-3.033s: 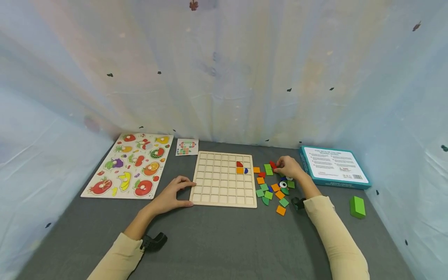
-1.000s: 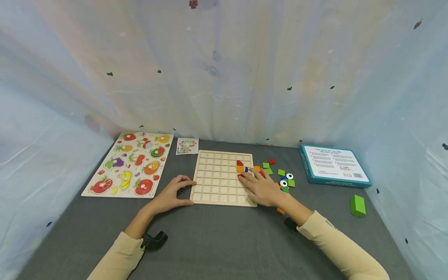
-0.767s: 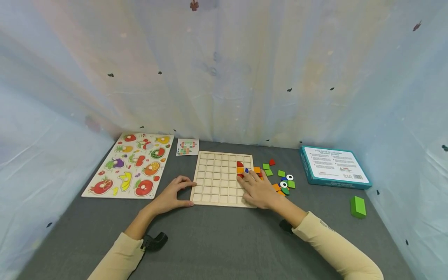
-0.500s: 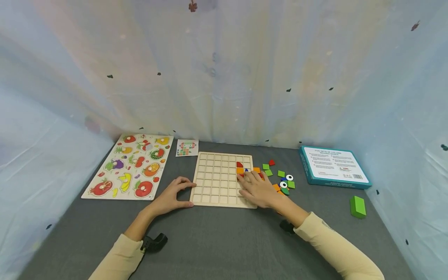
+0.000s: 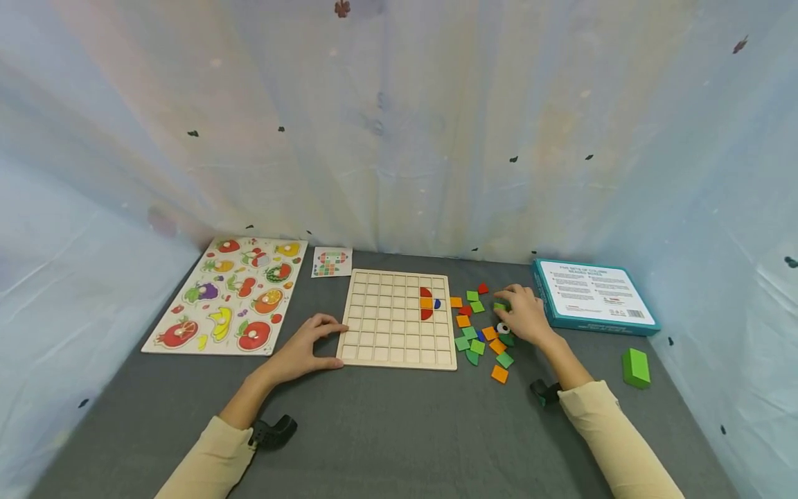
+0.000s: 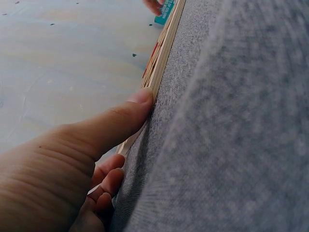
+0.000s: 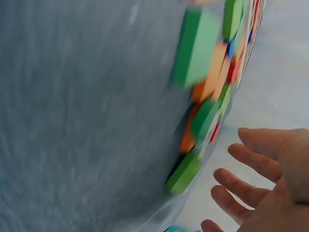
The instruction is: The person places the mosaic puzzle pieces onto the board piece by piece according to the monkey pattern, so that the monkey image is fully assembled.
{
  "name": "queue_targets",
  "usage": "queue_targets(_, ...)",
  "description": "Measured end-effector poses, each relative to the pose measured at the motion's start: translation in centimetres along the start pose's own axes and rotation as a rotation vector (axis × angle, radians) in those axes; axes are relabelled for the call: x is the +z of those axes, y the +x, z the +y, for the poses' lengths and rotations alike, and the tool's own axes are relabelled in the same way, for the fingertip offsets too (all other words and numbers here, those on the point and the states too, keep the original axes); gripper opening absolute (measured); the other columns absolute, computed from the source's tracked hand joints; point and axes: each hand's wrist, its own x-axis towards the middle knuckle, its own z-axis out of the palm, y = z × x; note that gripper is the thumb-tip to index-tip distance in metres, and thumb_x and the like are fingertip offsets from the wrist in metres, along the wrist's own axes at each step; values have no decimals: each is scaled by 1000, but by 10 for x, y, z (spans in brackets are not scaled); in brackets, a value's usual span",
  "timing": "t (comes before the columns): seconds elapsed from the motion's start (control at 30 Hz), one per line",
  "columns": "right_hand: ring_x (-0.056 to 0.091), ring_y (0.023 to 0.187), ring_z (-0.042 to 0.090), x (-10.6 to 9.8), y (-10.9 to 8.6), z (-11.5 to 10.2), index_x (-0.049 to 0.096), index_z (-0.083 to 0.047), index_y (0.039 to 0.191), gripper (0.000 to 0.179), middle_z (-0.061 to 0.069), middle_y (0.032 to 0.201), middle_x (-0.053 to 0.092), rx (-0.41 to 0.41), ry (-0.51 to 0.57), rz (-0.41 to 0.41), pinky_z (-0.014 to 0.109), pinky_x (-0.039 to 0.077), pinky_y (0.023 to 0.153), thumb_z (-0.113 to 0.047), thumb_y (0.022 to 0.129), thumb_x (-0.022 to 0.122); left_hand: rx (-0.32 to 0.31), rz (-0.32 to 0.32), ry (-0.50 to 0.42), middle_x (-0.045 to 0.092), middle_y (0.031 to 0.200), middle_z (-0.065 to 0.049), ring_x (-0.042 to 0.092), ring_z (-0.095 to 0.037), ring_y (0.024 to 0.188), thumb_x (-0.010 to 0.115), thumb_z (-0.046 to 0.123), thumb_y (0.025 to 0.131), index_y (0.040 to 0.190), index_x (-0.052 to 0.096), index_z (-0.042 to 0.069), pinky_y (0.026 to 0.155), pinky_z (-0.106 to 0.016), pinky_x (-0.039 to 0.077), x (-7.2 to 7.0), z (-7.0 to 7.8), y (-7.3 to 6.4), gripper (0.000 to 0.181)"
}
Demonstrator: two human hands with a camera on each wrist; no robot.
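Board holds four tiles — left hand, splayed, touches it; right hand spread, empty — loose tiles at its 8 o'clock.

We've got beige L sleeve, R sleeve same col.; blk, curved L wrist cam, R wrist cam also blk.

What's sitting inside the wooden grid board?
In its cells: a far red piece, a near red piece, an orange square between them, and a blue piece right of the square. Whatever lies beneath these pieces is covered.
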Motion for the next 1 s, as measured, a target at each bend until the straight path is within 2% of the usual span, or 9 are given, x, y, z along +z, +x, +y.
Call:
queue_targets(0.17,46,108,46,0,6,18,67,5,121,31,27,117,56,49,60,-33,61,35,81,-9,94,69,1,-2,11,49,129,-7,45,-28,120,85,35,80,136,61,10,101,-56,37,0,1,0,66)
queue_targets(0.37,50,100,41,3,11,22,71,5,109,22,22,105,59,36,84,-35,67,35,83,-6,91,72,-5,0,8,49,129,-6,45,-27,120,85,36,80,137,61,10,101,-56,37,0,1,0,67)
queue_targets(0.6,56,88,34,5,17,25,71,1,102,17,15,93,61,49,76,-52,56,38,76,-7,88,75,-7,-3,14,49,130,-6,45,-27,120,84,37,80,137,61,10,101,-56,37,-1,1,0,67)
queue_targets(1.0,51,78,27,4,15,23,69,4,102,19,12,85,58,43,153,-53,38,32,67,-5,87,76,5,-4,18,49,129,-6,45,-27,120,84,36,81,137,61,10,100,-56,37,-1,-2,1,66)
